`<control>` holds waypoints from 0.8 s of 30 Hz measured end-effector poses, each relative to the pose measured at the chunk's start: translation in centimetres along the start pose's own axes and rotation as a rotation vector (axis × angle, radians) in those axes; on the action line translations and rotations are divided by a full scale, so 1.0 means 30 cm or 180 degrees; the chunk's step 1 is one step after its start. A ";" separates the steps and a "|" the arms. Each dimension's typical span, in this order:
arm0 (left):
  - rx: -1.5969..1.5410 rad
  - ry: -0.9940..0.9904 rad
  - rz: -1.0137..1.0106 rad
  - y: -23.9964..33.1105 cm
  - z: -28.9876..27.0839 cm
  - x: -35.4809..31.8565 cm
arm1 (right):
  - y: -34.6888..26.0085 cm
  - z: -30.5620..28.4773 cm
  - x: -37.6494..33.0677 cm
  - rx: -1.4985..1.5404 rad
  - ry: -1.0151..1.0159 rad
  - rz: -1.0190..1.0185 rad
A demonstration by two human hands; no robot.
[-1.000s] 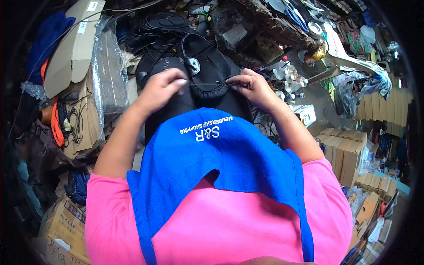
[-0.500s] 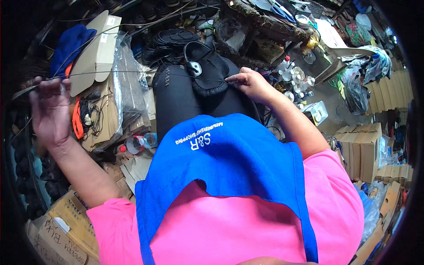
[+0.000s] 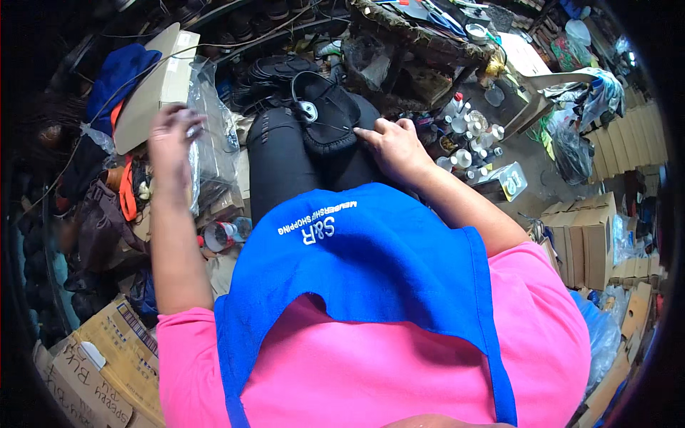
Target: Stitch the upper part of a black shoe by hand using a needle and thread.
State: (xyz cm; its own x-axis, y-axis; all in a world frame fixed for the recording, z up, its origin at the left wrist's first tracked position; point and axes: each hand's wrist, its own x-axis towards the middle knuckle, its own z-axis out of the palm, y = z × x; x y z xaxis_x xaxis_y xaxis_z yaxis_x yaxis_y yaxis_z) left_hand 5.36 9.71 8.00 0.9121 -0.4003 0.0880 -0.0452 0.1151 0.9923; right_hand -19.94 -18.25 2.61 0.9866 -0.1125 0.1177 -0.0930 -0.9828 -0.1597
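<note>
A black shoe lies across my lap, with a looped strap, a pale oval fitting and a stitched lower edge. My right hand is curled at the shoe's right edge, thumb and forefinger pressed against it. A small pale spot shows by those fingertips, too small to name. Off to the left, my left hand is raised apart from the shoe, in front of the cardboard pieces. Its fingers are curled and somewhat blurred; a small shiny bit shows at them that I cannot make out.
White bottles crowd the floor to the right of my knees. Flat cardboard leans at the left beside clear plastic sheeting. A cluttered worktable stands ahead. Cardboard boxes are stacked at the right.
My left hand has swung inward to the right, its fingers now curled. The dark thread stretched between it and the shoe no longer shows taut. My right hand stays at the shoe's edge.
</note>
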 end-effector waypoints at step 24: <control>0.2410 -0.1790 0.1518 -0.253 0.462 -0.133 | 0.182 -0.047 0.114 0.2701 -0.1096 -0.0039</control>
State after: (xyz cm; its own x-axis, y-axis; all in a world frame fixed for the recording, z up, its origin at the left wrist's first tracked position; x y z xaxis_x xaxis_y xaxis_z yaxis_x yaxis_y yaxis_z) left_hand -3.58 -2.18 1.34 0.4216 -0.8490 0.3184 -0.7684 -0.1480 0.6227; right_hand -17.26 -24.20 3.52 0.9849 0.0810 -0.1528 -0.0871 -0.5308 -0.8430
